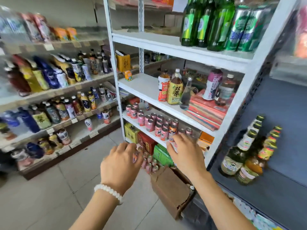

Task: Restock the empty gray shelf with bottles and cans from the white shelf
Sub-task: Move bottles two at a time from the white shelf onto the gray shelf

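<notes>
The white shelf (144, 87) stands in the middle, with green glass bottles (206, 24) and green cans (244, 29) high up and tea bottles (174, 90) on the middle board. A group of pink cans (152, 122) fills a lower board. My right hand (186, 155) reaches to the front of that group, fingers spread, fingertips at an orange-topped can (172, 130). My left hand (123, 163) hovers lower and to the left, fingers apart and holding nothing, above more pink cans (150, 165) near the floor. The gray shelf (282, 127) at right carries several bottles (240, 156).
An open brown cardboard box (169, 190) sits on the tiled floor below my hands. Red, yellow and green cartons (146, 141) fill the white shelf's bottom. Stacked flat packs (207, 110) lie on the middle board. A long store shelf of drinks (54, 103) runs along the left.
</notes>
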